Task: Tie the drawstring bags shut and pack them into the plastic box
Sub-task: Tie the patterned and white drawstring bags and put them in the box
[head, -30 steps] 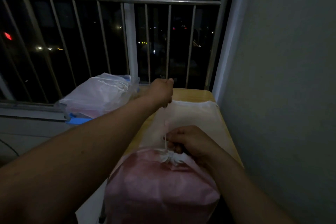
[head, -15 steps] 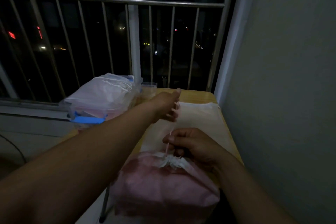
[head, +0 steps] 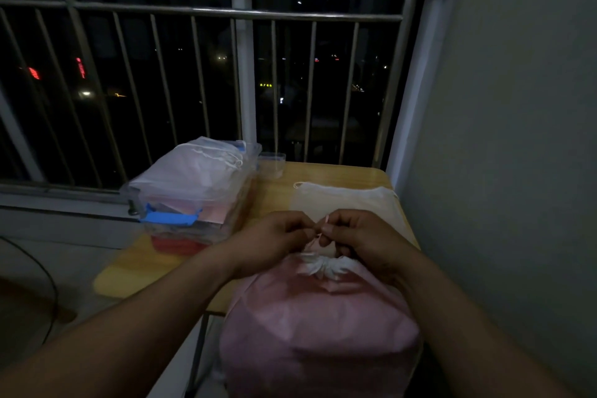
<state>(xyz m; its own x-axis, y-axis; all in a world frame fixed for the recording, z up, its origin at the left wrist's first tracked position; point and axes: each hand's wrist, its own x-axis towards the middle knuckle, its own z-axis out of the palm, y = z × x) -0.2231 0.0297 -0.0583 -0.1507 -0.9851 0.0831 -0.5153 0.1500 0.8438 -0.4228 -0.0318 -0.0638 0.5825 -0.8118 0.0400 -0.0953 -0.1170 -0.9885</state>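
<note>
Night-dark glass behind a metal railing point(head: 245, 14) fills the background, with a wooden table point(head: 339, 174) pushed up against it. At the table's left edge sits the clear plastic box point(head: 193, 213) with a blue latch point(head: 169, 218) on its near side, and a white drawstring bag point(head: 193, 168) is heaped above its rim. Just right of the box stands a small clear cup point(head: 273, 165). The left forearm comes in from the lower left and angles up toward the middle. The left hand point(head: 274, 236) has its fingers curled and pinches the thin drawstring point(head: 324, 223). The right hand point(head: 361, 236) meets it almost knuckle to knuckle, reaching in from the lower right, and its curled fingers pinch the same cord. Both hands hover just above the gathered white neck point(head: 323, 265) of the stuffed pink bag point(head: 319, 326), which stands at the near edge of the table. Beyond the hands a flat cream bag point(head: 342, 197) lies on the table. A plain grey wall point(head: 517, 139) closes the right side.
</note>
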